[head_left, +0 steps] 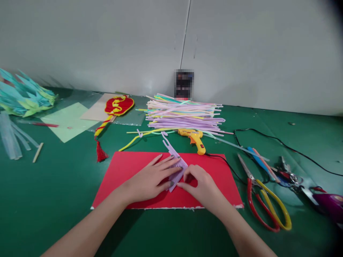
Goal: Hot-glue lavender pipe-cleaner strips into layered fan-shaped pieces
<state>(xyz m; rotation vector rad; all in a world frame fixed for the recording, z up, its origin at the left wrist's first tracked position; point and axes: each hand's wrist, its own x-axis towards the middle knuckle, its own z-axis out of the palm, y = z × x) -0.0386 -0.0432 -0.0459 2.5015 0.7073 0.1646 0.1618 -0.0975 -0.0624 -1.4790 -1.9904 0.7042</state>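
Observation:
A small piece of purple pipe cleaners (175, 177), laid side by side, rests on the red board (118, 178). Two longer purple ends curl away from it toward the back. My left hand (150, 176) lies flat over the piece, its fingers stretched out and covering part of it. At the piece's right edge, my right hand (199, 182) is closed in a pinch, thumb and index finger on the edge. Just behind the board's far edge lies a yellow glue gun (194, 137).
Behind is a pile of pastel pipe cleaners (184, 114). Scissors (264, 200) with red and yellow handles lie right, near a black cord (278, 139) and keys (293, 178). Leftward are a red-and-yellow tasselled ornament (119, 106), green paper (70, 122), and translucent sticks (9, 137).

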